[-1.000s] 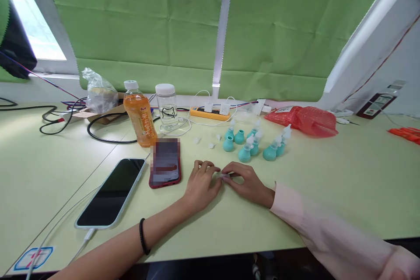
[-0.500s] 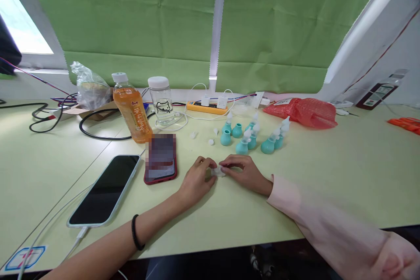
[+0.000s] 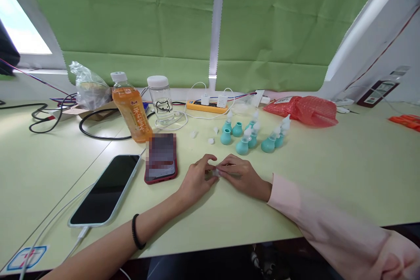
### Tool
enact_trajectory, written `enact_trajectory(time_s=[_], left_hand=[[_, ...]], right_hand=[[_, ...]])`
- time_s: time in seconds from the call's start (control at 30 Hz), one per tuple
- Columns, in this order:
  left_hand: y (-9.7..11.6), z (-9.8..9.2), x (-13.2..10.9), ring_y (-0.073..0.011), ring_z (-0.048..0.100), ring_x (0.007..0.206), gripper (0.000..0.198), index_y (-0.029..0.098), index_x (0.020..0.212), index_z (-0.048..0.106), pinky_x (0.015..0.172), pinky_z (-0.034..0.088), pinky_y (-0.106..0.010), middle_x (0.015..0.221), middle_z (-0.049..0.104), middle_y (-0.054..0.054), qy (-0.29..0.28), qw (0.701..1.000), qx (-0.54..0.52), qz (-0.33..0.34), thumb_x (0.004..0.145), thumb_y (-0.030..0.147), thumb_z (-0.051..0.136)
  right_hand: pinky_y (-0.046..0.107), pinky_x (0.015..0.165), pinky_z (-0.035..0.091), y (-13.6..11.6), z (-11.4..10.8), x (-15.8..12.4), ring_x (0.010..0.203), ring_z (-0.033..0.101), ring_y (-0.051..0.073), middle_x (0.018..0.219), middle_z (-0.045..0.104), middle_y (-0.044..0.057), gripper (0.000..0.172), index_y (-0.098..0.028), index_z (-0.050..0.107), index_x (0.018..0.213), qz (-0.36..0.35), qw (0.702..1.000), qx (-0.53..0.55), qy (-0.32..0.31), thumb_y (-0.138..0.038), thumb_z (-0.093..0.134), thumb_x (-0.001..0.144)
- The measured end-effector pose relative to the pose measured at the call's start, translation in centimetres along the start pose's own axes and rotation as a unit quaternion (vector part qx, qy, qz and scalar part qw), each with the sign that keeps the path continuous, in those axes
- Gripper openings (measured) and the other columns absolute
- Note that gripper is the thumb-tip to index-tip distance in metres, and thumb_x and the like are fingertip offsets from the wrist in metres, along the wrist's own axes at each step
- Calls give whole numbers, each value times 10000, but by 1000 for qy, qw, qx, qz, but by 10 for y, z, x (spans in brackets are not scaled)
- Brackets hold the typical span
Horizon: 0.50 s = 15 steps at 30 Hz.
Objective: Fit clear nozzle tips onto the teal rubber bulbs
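Observation:
My left hand (image 3: pixel 196 178) and my right hand (image 3: pixel 242 176) rest together on the pale green table (image 3: pixel 328 175), fingertips meeting. Both pinch a small clear plastic piece (image 3: pixel 215 172) between them; most of it is hidden by the fingers. My left wrist wears a black band; my right arm is in a pink sleeve. Just behind the hands stand several small teal bulb bottles (image 3: pixel 243 145) with clear nozzles, and a few loose clear caps (image 3: pixel 211 141) lie near them.
A red phone (image 3: pixel 160 158) and a larger black phone (image 3: pixel 106 188) on a cable lie at the left. An orange drink bottle (image 3: pixel 131 108), a clear jar (image 3: pixel 160 99), a yellow power strip (image 3: pixel 206 106), cables and a red bag (image 3: pixel 303 110) line the back.
The view shifted slightly, so everything slid left and up. My hands stayed together on the small clear piece, the fingers working closer over it.

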State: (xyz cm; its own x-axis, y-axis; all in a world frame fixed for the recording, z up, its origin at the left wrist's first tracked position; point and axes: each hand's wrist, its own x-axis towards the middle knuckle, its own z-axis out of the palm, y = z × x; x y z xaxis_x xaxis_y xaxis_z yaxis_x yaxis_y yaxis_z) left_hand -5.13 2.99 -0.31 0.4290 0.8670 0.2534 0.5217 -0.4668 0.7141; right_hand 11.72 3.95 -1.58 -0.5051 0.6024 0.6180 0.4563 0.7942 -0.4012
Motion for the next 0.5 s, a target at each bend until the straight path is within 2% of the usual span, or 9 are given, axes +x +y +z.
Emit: enact_trajectory(time_s=[0.13, 0.3, 0.5], left_hand=[[1, 0, 0, -138, 587, 788, 379, 240, 993, 362, 718, 427, -255, 840, 651, 9, 0, 1000, 3, 0, 668, 103, 502], [0, 1, -1, -140, 582, 849, 405, 242, 1021, 354, 750, 420, -257, 862, 646, 4, 7, 1000, 4, 6, 670, 105, 505], [1, 0, -1, -145, 586, 830, 391, 238, 1015, 364, 733, 424, -253, 858, 644, -1, 3, 1000, -1, 3, 673, 106, 498]], right_hand=[[308, 673, 461, 0, -2, -1, 817, 508, 152, 846, 598, 51, 175, -212, 583, 904, -41, 997, -69, -14, -179, 453, 792], [378, 720, 426, -6, -6, -2, 906, 475, 213, 934, 586, 79, 188, -172, 564, 926, -96, 974, -201, -29, -162, 449, 777], [353, 700, 432, -9, -7, -1, 875, 472, 200, 874, 585, 99, 173, -128, 545, 914, -135, 964, -227, -36, -134, 443, 775]])
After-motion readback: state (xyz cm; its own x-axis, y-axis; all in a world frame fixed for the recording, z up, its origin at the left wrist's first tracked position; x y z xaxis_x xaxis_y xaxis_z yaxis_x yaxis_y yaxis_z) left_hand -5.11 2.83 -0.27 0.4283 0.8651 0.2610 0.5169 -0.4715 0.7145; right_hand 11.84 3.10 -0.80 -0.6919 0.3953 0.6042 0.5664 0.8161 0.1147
